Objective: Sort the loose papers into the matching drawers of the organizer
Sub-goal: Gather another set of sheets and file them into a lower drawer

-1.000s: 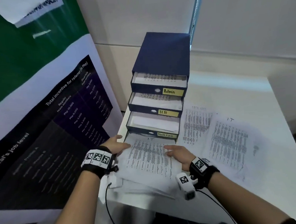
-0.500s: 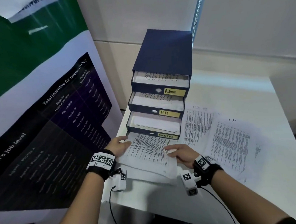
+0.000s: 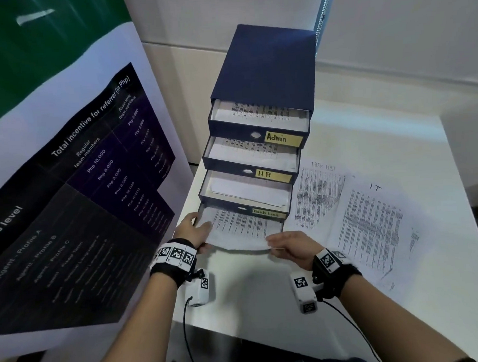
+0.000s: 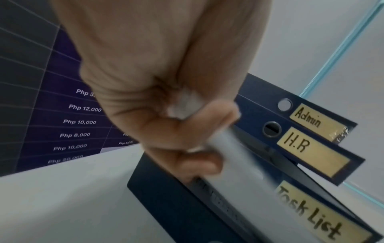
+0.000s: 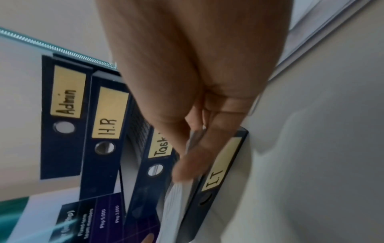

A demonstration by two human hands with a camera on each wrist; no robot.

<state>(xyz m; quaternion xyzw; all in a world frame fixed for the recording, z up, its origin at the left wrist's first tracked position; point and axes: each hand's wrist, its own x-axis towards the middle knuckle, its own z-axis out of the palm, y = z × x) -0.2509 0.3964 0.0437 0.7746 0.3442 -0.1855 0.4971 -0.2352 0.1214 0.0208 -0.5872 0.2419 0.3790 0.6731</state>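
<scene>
White table (image 3: 369,133) against a pale wall, bearing a navy four-drawer organizer (image 3: 267,67) with all drawers pulled out in steps. Yellow labels read "Admin" (image 3: 282,138), "H.R" (image 3: 272,175), "Task List" (image 3: 267,213) and, seen only from the right wrist view, "I.T" (image 5: 220,169). A stack of printed papers (image 3: 243,231), white with dense columns of small text, lies partly in the bottom drawer of the organizer, its near edge bowed upward. The left hand (image 3: 193,231) pinches the stack's left edge between thumb and curled fingers; the right hand (image 3: 292,247) pinches its right near corner. The print is too fine to read, and the stack hides the bottom drawer's interior. Right of the organizer, two loose sheets headed "TASK LIST" (image 3: 320,195) and "IT" (image 3: 375,228) lie overlapping on the table. Left of the organizer stands a dark poster (image 3: 79,204) listing incentive amounts.
</scene>
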